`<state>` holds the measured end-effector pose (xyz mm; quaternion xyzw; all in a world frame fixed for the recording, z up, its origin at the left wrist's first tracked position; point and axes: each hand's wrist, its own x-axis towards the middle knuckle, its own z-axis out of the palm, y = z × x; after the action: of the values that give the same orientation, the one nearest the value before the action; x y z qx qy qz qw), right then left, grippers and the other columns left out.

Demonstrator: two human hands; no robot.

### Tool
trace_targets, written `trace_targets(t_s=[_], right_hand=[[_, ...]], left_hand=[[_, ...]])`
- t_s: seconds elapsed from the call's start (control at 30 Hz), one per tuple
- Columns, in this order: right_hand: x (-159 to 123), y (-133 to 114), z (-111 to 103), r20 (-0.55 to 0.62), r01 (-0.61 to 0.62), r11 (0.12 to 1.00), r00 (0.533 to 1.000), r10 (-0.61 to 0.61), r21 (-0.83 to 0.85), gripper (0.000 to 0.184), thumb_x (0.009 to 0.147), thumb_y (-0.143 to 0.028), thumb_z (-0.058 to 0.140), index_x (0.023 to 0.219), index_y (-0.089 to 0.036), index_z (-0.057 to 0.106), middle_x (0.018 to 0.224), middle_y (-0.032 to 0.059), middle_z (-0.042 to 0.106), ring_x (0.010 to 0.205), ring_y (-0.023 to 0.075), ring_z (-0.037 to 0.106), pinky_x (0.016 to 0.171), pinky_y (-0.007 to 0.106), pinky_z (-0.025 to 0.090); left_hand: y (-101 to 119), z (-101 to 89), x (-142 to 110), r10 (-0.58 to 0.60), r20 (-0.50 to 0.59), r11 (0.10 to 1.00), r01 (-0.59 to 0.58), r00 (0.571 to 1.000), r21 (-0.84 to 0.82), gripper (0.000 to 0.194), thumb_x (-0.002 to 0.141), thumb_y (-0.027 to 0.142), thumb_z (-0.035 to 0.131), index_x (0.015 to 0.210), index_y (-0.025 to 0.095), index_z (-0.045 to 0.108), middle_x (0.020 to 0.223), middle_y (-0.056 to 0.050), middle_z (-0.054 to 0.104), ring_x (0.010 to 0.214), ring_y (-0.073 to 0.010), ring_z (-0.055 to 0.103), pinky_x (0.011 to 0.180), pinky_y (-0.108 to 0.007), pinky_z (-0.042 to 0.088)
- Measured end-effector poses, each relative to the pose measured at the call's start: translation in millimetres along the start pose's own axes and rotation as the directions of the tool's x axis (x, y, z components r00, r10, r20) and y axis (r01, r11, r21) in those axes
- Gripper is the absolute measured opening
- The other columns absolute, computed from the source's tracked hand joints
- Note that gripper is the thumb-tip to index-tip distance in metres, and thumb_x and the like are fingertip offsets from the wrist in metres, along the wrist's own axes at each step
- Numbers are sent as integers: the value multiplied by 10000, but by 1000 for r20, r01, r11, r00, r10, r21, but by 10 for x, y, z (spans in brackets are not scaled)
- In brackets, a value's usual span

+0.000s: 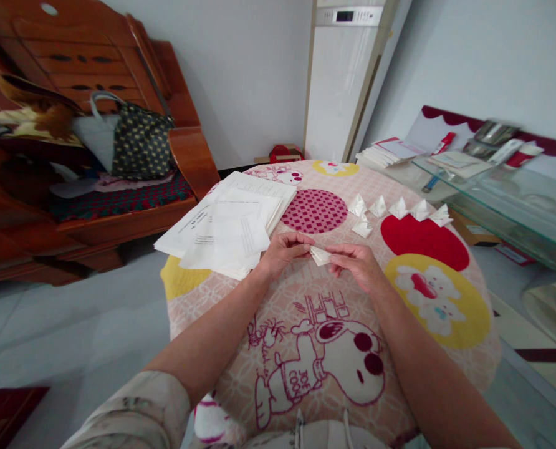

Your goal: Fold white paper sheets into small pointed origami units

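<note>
A small folded paper piece (320, 256) is held between my two hands over the middle of the round table. My left hand (285, 251) pinches its left corner, thumb against fingers. On the other side, my right hand (356, 262) grips the right edge with thumb and fingertips. Beyond my right hand stand several folded paper pieces (398, 208) in a row, with one more folded piece (361, 227) lying just in front of that row. To the left of my left hand lies a loose stack of printed paper sheets (231, 227).
A patterned cloth (315, 374) covers the table. At right stands a glass-topped table (516, 206) with papers, metal bowls and a paper cup. A wooden bench (138, 125) with a dark patterned bag (142, 140) is at left. A white cabinet-like appliance (341, 87) stands behind.
</note>
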<state>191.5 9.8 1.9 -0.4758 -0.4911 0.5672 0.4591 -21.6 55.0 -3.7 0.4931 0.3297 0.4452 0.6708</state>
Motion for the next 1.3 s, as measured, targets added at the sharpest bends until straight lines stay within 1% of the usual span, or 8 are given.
trace_targets(t_s=[0.1,0.33,0.5,0.67,0.8,0.87,0.97,1.3], right_hand=[[7,10,5,-7,17,1000,1000,-17,-10,419,650,-355,848,1006,-145,781,663,40,727,526,142,623,501,277,502],[3,1,9,-5,71,995,997,-72,-69,384,660,-338,840,986,-143,776,610,5,700,480,118,590,482,261,490],[10,22,6,8,65,995,998,-65,-74,380,670,-335,830,992,-141,775,613,3,698,487,119,594,486,261,499],[25,80,3,41,65,994,997,-62,-86,460,643,-326,855,1059,-150,768,731,22,742,532,116,614,484,238,489],[22,96,-4,32,67,990,998,-63,-125,441,727,-389,811,1073,-121,759,621,9,698,498,115,596,488,242,491],[19,95,-8,33,77,989,997,-73,-128,448,744,-406,801,1083,-116,752,617,11,695,491,117,594,488,247,490],[13,88,-8,43,86,987,996,-81,-137,460,722,-394,816,1086,-121,752,624,6,693,491,118,590,481,248,478],[8,64,12,48,46,989,998,-39,-144,506,687,-390,826,1105,-117,744,634,14,704,491,115,588,482,246,472]], left_hand=[[-6,-5,0,3,13,1000,-2,1000,-6,257,677,259,852,871,121,754,849,-52,736,744,-124,660,751,-264,539],[-27,-21,6,37,54,999,-36,998,-28,264,688,242,850,897,116,749,846,-54,732,728,-127,660,727,-266,539],[-30,-21,5,33,51,999,-32,998,-16,258,690,235,845,899,117,750,849,-50,731,725,-121,655,713,-255,530],[-35,-27,6,22,47,1000,-21,999,-19,256,689,229,844,900,117,752,862,-51,734,738,-123,659,731,-264,529],[-42,-34,8,13,54,1000,-12,998,-17,267,697,242,844,917,118,755,890,-62,740,753,-129,664,749,-274,529],[-44,-36,8,11,58,1000,-10,998,-21,270,697,250,849,914,119,756,891,-62,740,748,-126,661,748,-274,529],[-44,-35,6,7,60,1000,-5,998,-21,281,690,258,855,913,118,757,881,-63,740,743,-126,661,740,-270,530],[-38,-33,8,-12,49,1000,13,999,-26,273,684,268,860,896,124,766,874,-58,736,752,-126,663,757,-275,541]])
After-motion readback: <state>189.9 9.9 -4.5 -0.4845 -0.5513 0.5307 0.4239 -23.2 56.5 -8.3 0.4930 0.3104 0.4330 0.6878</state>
